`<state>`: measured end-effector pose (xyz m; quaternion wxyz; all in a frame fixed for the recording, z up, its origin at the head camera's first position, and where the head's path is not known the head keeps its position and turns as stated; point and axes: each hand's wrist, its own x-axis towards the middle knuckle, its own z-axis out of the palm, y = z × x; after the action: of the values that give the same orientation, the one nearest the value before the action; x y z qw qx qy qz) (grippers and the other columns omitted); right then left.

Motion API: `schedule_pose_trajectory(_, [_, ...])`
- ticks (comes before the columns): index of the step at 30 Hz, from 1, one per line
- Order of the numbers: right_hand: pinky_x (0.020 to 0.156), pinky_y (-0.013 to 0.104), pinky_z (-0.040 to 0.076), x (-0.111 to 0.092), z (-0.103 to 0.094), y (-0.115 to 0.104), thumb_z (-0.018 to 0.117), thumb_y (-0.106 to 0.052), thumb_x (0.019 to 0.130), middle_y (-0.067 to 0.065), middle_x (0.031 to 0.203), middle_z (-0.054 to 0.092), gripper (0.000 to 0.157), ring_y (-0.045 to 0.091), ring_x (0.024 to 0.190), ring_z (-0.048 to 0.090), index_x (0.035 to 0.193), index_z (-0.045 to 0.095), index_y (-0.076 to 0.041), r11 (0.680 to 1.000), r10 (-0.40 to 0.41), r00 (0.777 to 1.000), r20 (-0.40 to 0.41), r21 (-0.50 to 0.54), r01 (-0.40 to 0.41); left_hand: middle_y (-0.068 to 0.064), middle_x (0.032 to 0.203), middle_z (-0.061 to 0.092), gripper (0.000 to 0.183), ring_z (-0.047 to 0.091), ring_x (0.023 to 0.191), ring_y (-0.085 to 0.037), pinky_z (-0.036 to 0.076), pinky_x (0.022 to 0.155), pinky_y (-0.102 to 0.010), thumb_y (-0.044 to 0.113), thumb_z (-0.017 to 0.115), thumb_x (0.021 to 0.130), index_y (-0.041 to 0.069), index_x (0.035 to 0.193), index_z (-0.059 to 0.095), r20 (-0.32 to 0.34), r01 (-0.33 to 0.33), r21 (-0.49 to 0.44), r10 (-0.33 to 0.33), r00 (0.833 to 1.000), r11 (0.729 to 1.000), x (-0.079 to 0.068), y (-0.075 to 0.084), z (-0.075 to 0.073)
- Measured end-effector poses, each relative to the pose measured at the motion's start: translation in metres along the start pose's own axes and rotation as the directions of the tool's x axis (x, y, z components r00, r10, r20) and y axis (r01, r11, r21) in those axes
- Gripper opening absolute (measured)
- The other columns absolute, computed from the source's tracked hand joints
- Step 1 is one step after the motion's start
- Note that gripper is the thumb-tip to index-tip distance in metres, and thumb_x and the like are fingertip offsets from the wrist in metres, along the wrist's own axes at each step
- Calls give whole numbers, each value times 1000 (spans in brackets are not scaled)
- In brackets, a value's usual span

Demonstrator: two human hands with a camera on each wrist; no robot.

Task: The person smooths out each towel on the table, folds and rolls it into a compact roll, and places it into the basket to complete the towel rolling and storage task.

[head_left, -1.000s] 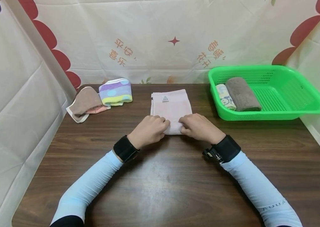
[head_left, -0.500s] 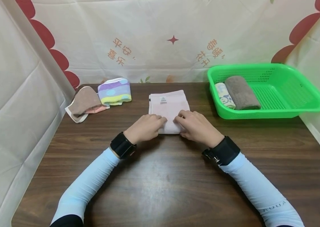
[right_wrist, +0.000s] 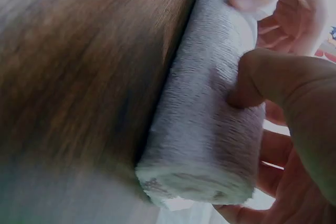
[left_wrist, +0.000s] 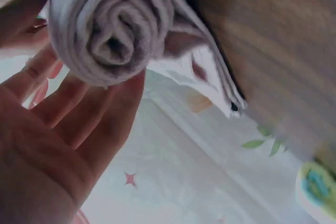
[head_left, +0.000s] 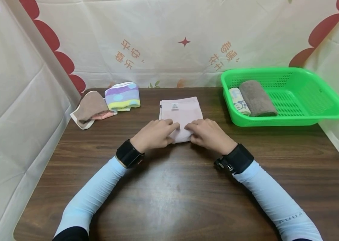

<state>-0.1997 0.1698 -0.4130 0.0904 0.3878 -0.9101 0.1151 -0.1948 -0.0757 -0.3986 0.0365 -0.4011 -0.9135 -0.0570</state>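
A pale pink towel [head_left: 183, 109] lies folded on the table, its near end rolled up and a small label showing near its far edge. My left hand [head_left: 154, 134] grips the left end of the roll. In the left wrist view the roll's spiral end [left_wrist: 118, 32] shows, with straightish fingers [left_wrist: 100, 111] along its far side. The right end is held by my right hand [head_left: 210, 135]. The right wrist view has that thumb [right_wrist: 252, 85] pressing on the near side of the roll [right_wrist: 194, 124], fingers on the far side.
A green basket [head_left: 308, 121] at the back right contains a rolled grey towel [head_left: 258, 98] and a small patterned rolled towel [head_left: 239, 102]. Back left are a crumpled brown cloth [head_left: 91, 107] and a folded striped towel [head_left: 122, 97]. White fabric walls [head_left: 163, 60] surround the table [head_left: 163, 197].
Both hands shift their fingers along the roll while staying at its ends. The flat part of the towel looks slightly shorter. The basket and other cloths stay put.
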Motion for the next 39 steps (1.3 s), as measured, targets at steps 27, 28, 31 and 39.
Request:
schedule_pose_trajectory(27, [78, 46, 56, 0, -8, -2, 83, -23, 80, 9, 107, 72, 43, 30, 89, 68, 119, 72, -9, 994, -29, 999, -36, -107, 25, -5, 101, 69, 22, 69, 87, -21, 57, 71, -41, 25, 56, 107, 11, 123, 59, 1, 28, -98, -28, 1000, 995, 2, -5, 10])
schedule_pose_trajectory(28, [76, 46, 56, 0, -6, -1, 82, -21, 80, 9, 105, 73, 42, 30, 86, 68, 119, 71, -9, 994, -29, 999, -37, -103, 25, -6, 102, 68, 23, 68, 88, -22, 57, 72, -41, 26, 55, 107, 11, 125, 59, 4, 31, -99, -31, 1000, 995, 2, -5, 10])
schedule_pose_trajectory(31, [69, 44, 56, 1, -2, 1, 78, -18, 81, 7, 100, 73, 38, 27, 78, 67, 117, 71, -9, 996, -29, 998, -54, -86, 25, -6, 110, 63, 29, 65, 92, -21, 57, 76, -39, 27, 58, 106, 10, 129, 62, -5, 27, -85, -28, 1000, 996, 2, -6, 9])
schedule_pose_trajectory(39, [67, 41, 53, -1, 6, 6, 65, -17, 90, 6, 101, 74, 35, 22, 77, 63, 123, 69, -7, 999, 43, 999, -9, -17, -43, -6, 114, 66, 59, 64, 99, -24, 57, 80, -39, 33, 87, 83, 14, 132, 59, -91, -26, 87, 34, 995, 996, 0, 0, 9])
